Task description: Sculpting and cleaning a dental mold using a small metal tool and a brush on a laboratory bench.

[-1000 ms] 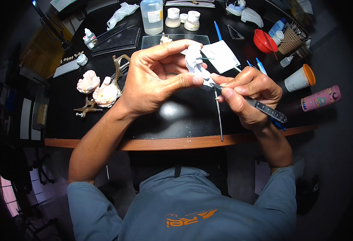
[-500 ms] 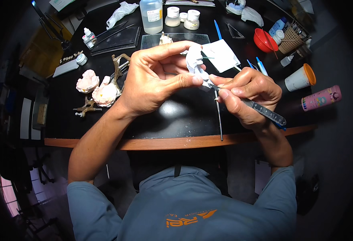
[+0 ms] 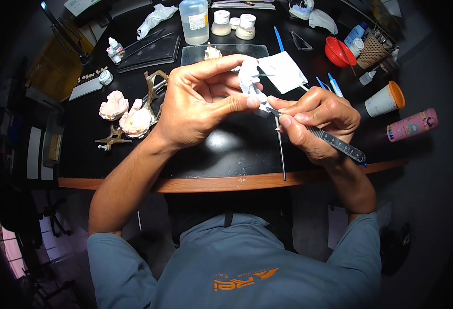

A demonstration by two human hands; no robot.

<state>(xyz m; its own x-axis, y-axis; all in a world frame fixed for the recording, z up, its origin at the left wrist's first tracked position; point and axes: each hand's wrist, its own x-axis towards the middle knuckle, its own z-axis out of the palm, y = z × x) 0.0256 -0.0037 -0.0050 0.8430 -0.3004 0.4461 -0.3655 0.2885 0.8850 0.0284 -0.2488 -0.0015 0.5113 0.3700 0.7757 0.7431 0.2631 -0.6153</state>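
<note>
My left hand (image 3: 198, 105) holds up a white plaster dental model (image 3: 249, 80), gripped between thumb and fingers above the middle of the table. In my right hand (image 3: 321, 121) is a scalpel (image 3: 337, 144) with a dark grey handle marked with a scale, held like a pen. Its blade end meets the lower right end of the model, close to my left thumb; the tip itself is partly hidden. Below the model a thin dark rod (image 3: 281, 154) lies on the table. Left of my left hand sit two pinkish plaster dental models (image 3: 114, 105) beside a brass-coloured articulator (image 3: 151, 90).
Behind the hands are a glass plate (image 3: 254, 50), a white paper pad (image 3: 285, 74), a clear bottle (image 3: 195, 26) and small jars (image 3: 246, 27). To the right stand a red bowl (image 3: 337, 52), a white cup with an orange rim (image 3: 383, 100) and a pink can (image 3: 412, 125). A wooden edge (image 3: 211, 184) borders the table's front.
Both hands keep nearly the same place and hold. The scalpel handle has shifted very slightly to the left and down against the model.
</note>
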